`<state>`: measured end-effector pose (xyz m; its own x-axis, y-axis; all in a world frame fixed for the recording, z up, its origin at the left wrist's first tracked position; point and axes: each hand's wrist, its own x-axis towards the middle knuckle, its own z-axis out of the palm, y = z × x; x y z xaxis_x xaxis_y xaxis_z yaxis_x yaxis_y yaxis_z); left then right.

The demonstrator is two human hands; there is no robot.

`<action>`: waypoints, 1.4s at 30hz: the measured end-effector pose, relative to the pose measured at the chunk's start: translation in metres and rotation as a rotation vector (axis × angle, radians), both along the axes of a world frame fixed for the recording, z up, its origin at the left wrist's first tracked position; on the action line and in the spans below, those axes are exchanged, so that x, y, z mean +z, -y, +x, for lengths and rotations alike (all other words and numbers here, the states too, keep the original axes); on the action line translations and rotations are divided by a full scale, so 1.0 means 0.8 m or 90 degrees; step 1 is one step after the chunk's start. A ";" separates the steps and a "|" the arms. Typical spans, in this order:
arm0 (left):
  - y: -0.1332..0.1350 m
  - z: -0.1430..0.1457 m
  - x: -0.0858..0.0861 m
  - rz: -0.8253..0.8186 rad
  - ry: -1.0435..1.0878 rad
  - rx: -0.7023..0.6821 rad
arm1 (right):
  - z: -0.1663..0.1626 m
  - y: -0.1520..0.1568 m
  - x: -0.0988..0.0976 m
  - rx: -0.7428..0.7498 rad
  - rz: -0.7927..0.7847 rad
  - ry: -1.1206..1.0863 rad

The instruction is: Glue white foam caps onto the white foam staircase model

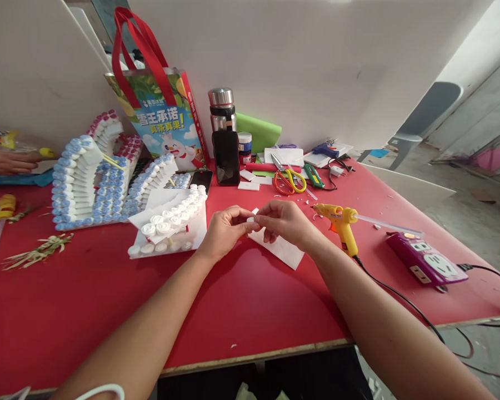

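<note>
My left hand (225, 232) and my right hand (286, 222) meet above the middle of the red table, fingertips pinched together on a small white piece (251, 220). Fingers hide most of it, so its kind cannot be made out. Under my right hand lies a white paper sheet (286, 251), flat on the table. Left of my left hand stands a white paper structure (198, 225) with rows of white rosettes (163, 228) along its curved top and base.
A yellow glue gun (337, 219) with its cord lies right, near a purple power strip (431, 261). Scissors (289, 180), a phone (226, 158), a steel flask (222, 103) and a bag (166, 122) stand behind. Blue-and-white models (77, 183) stand left; another person's hand (8, 158) is far left.
</note>
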<state>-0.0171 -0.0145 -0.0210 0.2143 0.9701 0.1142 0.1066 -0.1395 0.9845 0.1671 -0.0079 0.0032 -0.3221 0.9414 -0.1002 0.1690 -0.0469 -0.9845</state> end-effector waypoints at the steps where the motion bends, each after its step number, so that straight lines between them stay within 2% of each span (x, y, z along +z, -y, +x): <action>1: 0.000 0.000 -0.001 0.001 0.001 0.006 | 0.001 0.000 0.000 -0.001 0.007 0.010; 7: 0.000 0.002 0.002 0.025 0.021 0.021 | 0.001 -0.004 -0.009 0.003 0.020 0.008; 15: 0.002 0.004 0.007 0.021 0.034 0.044 | -0.003 -0.002 -0.013 -0.027 0.113 0.054; 24: -0.003 0.004 -0.002 -0.107 0.199 0.012 | -0.007 0.009 -0.001 -0.104 0.293 0.192; 26: -0.003 0.003 -0.001 -0.106 0.199 -0.002 | -0.005 0.008 0.003 -0.069 0.244 0.144; 30: -0.003 -0.001 0.002 -0.057 0.151 -0.008 | 0.002 0.004 0.013 0.006 -0.009 -0.048; 32: -0.002 -0.001 0.005 -0.034 0.118 -0.014 | 0.004 0.002 0.016 0.010 -0.084 -0.091; 35: -0.001 -0.001 0.008 0.004 0.072 -0.015 | 0.004 0.001 0.014 -0.004 -0.102 -0.104; 42: -0.001 -0.003 0.005 0.096 0.005 -0.013 | 0.002 -0.001 0.000 -0.001 -0.052 -0.101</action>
<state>-0.0192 -0.0135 -0.0172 0.2322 0.9374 0.2596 0.0952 -0.2875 0.9530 0.1684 -0.0071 0.0032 -0.3384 0.9328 -0.1237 0.0110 -0.1275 -0.9918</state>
